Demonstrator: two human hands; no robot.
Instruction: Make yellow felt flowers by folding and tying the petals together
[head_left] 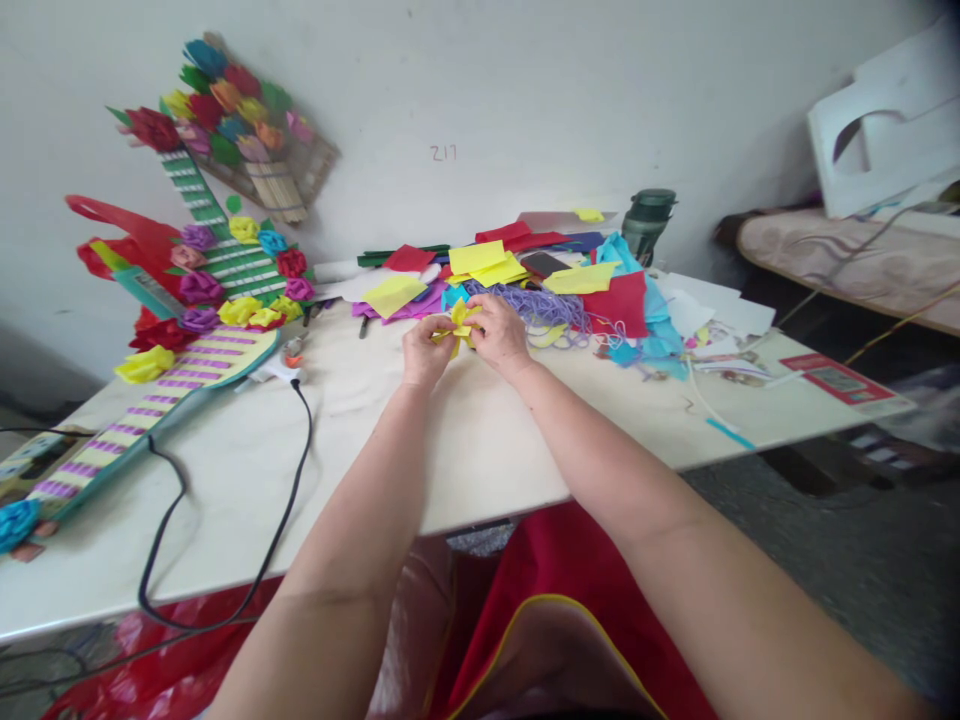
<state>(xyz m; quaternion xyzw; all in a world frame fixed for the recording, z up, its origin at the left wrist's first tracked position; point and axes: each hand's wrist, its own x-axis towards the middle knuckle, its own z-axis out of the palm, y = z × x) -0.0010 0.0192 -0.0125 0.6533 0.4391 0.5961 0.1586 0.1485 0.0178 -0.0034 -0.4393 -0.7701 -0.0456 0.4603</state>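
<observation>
Both my hands meet over the far middle of the white table. My left hand and my right hand pinch a small folded yellow paper piece between their fingertips, fingers closed on it. Just behind the hands lies a heap of coloured paper sheets in yellow, red, blue and purple, with a tangle of purple string.
Decorated strips with paper flowers lie and lean at the left. A black cable loops over the table's front left. A dark green bottle stands at the wall. A red card lies at the right edge.
</observation>
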